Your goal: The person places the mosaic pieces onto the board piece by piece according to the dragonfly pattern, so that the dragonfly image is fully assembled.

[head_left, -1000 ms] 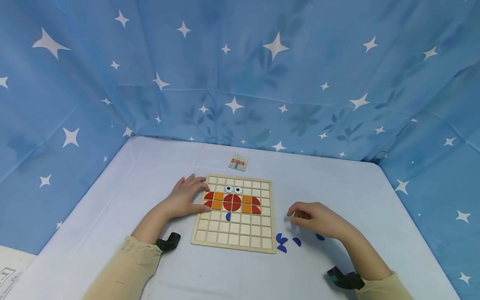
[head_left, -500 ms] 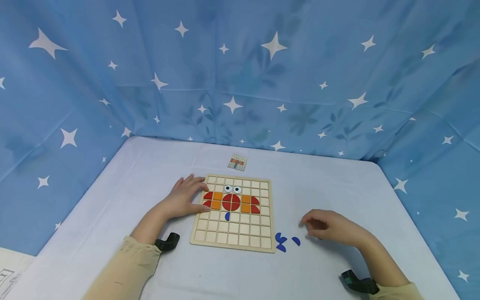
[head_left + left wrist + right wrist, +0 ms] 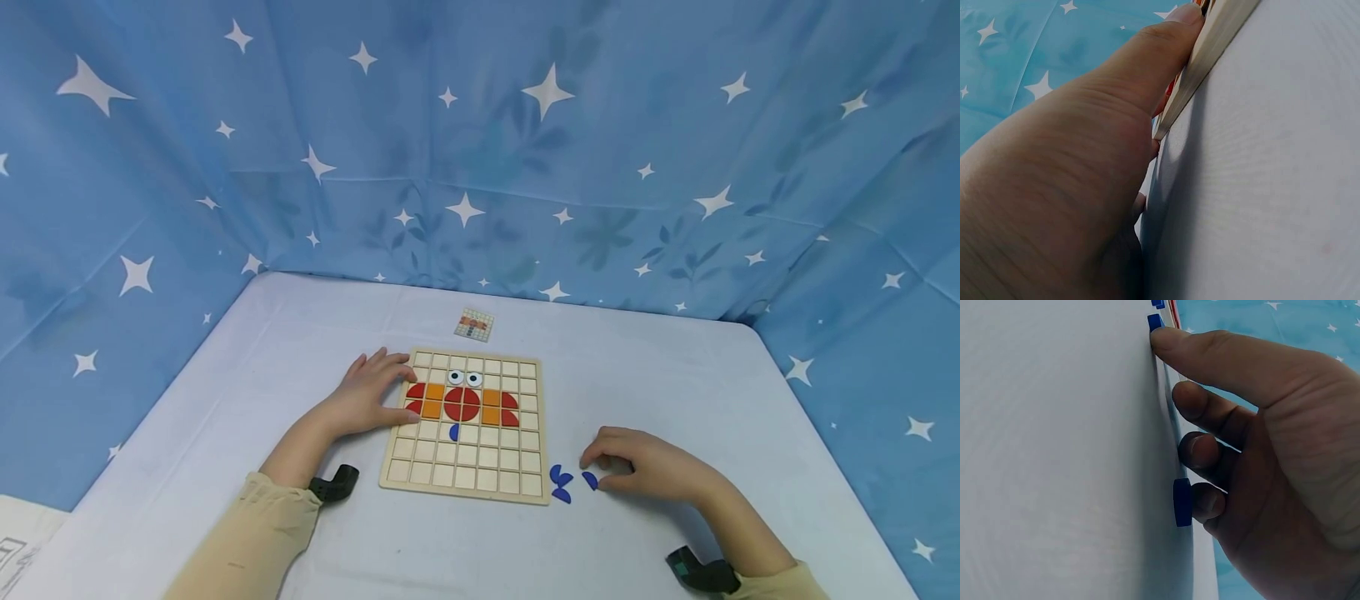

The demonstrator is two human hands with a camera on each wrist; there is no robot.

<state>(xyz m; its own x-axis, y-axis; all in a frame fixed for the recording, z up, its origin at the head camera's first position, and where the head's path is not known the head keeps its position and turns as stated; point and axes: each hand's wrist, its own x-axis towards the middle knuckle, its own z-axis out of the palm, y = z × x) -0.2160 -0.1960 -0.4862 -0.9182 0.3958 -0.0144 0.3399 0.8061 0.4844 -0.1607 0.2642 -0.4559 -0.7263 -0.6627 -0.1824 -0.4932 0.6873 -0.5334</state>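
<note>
A square wooden grid board (image 3: 480,479) lies on the table with red, orange and blue pieces and two eye discs in its cells. My left hand (image 3: 363,396) rests at its left edge, fingers spread and thumb (image 3: 1185,14) over the rim. My right hand (image 3: 652,467) is low over the table right of the board. Its thumb and forefinger stand on either side of a flat blue half-round piece (image 3: 590,481); the thumb (image 3: 1169,339) appears to touch it, but a firm pinch is not visible. Another blue piece (image 3: 1182,503) is beside the little finger.
Several blue half-round pieces (image 3: 562,496) lie near the board's lower right corner. A small picture card (image 3: 474,325) lies behind the board. The white-covered table (image 3: 315,308) meets a blue star-patterned curtain (image 3: 480,150) at the back and sides.
My right hand first moved right, over a blue piece at the far right, then came back left to the nearer piece. The left hand stays at the board's edge.
</note>
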